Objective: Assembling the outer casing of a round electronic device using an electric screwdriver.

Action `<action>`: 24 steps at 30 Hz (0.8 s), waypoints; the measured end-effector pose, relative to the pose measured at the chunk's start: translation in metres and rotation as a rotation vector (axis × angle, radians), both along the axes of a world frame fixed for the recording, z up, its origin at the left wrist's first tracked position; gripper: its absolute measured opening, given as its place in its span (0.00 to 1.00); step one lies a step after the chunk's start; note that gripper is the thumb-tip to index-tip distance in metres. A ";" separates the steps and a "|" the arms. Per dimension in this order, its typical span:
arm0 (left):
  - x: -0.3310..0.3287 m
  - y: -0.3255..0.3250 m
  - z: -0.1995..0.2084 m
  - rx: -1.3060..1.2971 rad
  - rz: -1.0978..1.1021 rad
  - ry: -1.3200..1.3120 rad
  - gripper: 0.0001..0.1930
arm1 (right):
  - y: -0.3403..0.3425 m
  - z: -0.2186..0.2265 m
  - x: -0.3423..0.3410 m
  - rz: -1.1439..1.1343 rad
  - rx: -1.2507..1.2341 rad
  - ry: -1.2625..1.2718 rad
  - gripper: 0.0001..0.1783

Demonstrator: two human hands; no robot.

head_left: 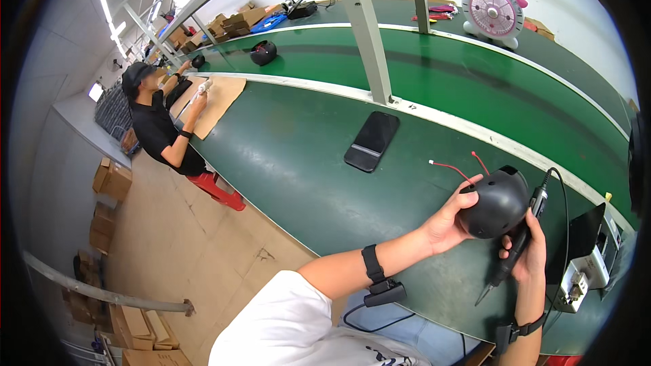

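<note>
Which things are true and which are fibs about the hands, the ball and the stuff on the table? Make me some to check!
1. The left grip holds a black ball. True.
2. The right grip holds a phone. False: it holds a black tool with a cord; the phone lies on the green table.
3. Red wires stick out by the ball. True.
4. The pink and white fan stands right beside the phone. False: it stands far back, beyond the bright green strip.
5. The other person wears a black top. True.
6. The stool is blue. False: it is red.
</note>
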State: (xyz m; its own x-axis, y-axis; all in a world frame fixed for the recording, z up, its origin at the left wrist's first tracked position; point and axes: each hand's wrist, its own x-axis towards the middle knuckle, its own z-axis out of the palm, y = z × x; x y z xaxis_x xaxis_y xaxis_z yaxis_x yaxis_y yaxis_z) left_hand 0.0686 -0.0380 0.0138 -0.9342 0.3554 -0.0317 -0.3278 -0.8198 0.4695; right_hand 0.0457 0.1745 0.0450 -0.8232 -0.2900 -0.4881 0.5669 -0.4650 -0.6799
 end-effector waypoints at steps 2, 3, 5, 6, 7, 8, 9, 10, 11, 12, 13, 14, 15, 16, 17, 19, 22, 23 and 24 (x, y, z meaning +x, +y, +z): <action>-0.001 0.005 -0.002 0.007 -0.018 -0.020 0.43 | -0.003 0.007 0.001 -0.011 0.028 0.011 0.15; -0.001 0.007 0.000 0.016 -0.006 -0.017 0.43 | 0.002 0.012 0.002 -0.030 0.062 0.017 0.14; 0.000 0.008 0.011 0.003 0.010 -0.005 0.42 | 0.008 0.005 -0.001 -0.037 0.028 0.007 0.16; 0.001 0.007 0.013 -0.018 0.060 -0.003 0.43 | 0.006 0.006 -0.003 -0.025 0.017 0.014 0.17; -0.001 0.005 0.002 -0.043 0.098 0.037 0.45 | 0.009 -0.003 -0.006 0.023 -0.007 0.017 0.17; 0.006 0.000 0.016 -0.142 0.145 0.039 0.47 | 0.000 0.005 -0.005 0.016 -0.014 0.013 0.17; 0.011 -0.003 0.025 -0.208 0.176 0.077 0.49 | -0.004 0.011 -0.004 0.018 -0.033 0.015 0.17; 0.012 -0.003 0.028 -0.268 0.214 0.120 0.50 | -0.004 0.008 -0.005 0.035 -0.037 0.022 0.18; 0.003 -0.003 0.016 -0.233 0.221 0.211 0.51 | 0.001 0.004 -0.007 0.042 -0.028 0.049 0.18; 0.001 0.001 0.018 -0.289 0.266 0.234 0.54 | 0.004 0.005 -0.007 0.052 -0.020 0.076 0.18; 0.002 0.004 0.022 -0.360 0.323 0.255 0.57 | 0.004 0.007 -0.005 0.042 -0.016 0.095 0.18; 0.000 0.006 0.022 -0.441 0.334 0.315 0.58 | 0.006 0.010 -0.004 0.046 -0.003 0.113 0.19; -0.001 0.007 0.022 -0.528 0.357 0.377 0.59 | 0.006 0.013 -0.003 0.063 0.007 0.133 0.20; -0.002 0.010 0.021 -0.577 0.416 0.417 0.61 | 0.007 0.014 -0.001 0.061 0.011 0.128 0.20; -0.002 0.011 0.020 -0.573 0.415 0.411 0.61 | 0.007 0.014 0.000 0.069 0.006 0.137 0.23; -0.004 0.009 0.022 -0.774 0.507 0.621 0.62 | 0.009 0.013 0.001 0.082 0.002 0.143 0.26; -0.005 0.003 0.015 -0.986 0.608 0.773 0.62 | 0.008 0.009 0.002 0.073 0.023 0.140 0.35; -0.005 0.004 0.016 -1.024 0.638 0.819 0.62 | 0.007 0.011 0.001 0.073 0.023 0.139 0.35; -0.004 0.005 0.018 -1.028 0.640 0.822 0.62 | 0.007 0.010 0.001 0.081 0.036 0.145 0.35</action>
